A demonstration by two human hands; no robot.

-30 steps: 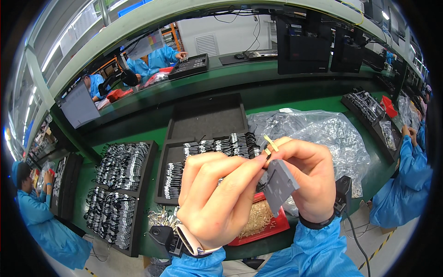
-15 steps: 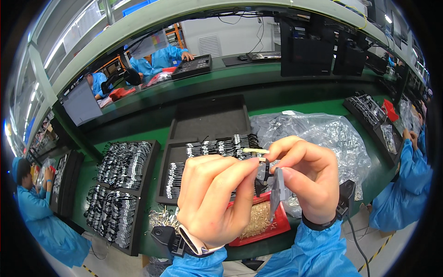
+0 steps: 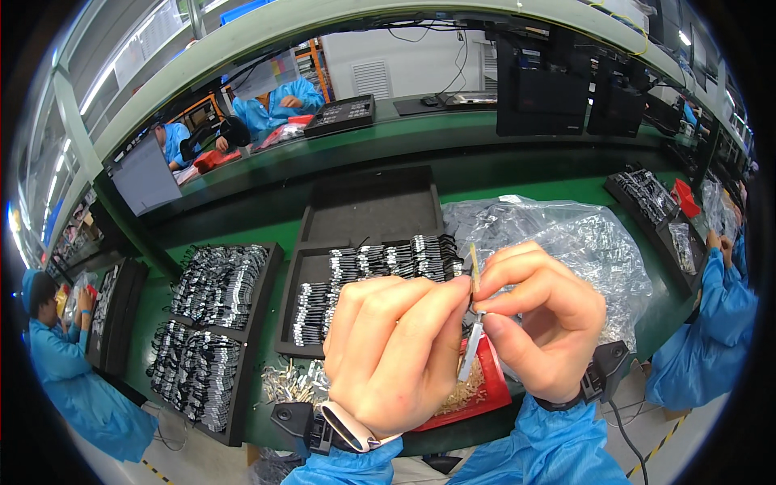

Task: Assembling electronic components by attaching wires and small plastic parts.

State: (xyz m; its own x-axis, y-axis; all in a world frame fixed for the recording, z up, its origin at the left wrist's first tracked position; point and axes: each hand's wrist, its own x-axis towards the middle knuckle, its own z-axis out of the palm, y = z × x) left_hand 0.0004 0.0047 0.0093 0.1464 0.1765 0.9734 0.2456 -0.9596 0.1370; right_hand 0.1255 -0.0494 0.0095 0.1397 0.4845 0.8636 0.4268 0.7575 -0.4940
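Note:
My left hand [image 3: 396, 352] and my right hand [image 3: 554, 327] meet in front of me, fingertips close together. The right thumb and fingers pinch a small, flat grey part [image 3: 470, 352], now seen nearly edge-on and pointing down. A thin yellowish strip [image 3: 474, 260] stands up between the fingertips of both hands. My left fingers are closed in a pinch beside it; what lies between them is hidden. Under the hands sits a red tray [image 3: 495, 396] of small tan pieces [image 3: 465, 392]. Left of it is a loose pile of small metallic pieces [image 3: 291, 384].
Black foam trays [image 3: 368, 206] with rows of small cabled parts [image 3: 214, 287] stand ahead and left. Clear plastic bags [image 3: 558, 226] lie to the right. Co-workers in blue sit at both sides and across the bench. A cable [image 3: 626, 436] hangs from my right wrist device.
The grey part has turned from its broad face to nearly edge-on. The yellowish strip has swung from lying sideways to upright. Both hands have shifted slightly right.

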